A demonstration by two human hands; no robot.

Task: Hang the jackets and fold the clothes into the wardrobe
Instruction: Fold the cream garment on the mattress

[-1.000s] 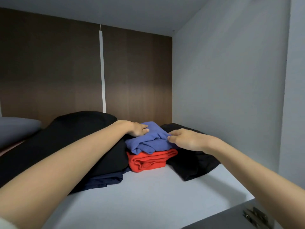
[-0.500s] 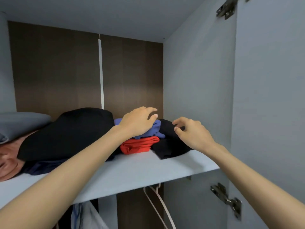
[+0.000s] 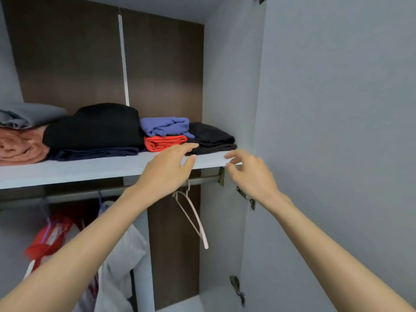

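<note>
Wardrobe shelf [image 3: 90, 171], folded clothes [image 3: 94, 129] (hanger [image 3: 193, 219] below)

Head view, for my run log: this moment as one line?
left hand: open, empty | right hand: open, empty | blue garment: folded atop red garment | white hanger: bare on rail

Cut off, covered and blurred parts
The grey folded cloth [image 3: 27, 114] and salmon folded cloth [image 3: 20, 147] run off the left edge; the left hand [image 3: 166, 172] covers the hook of the white hanger [image 3: 204, 242]; the red hanging garment [image 3: 48, 237] is blurred.
</note>
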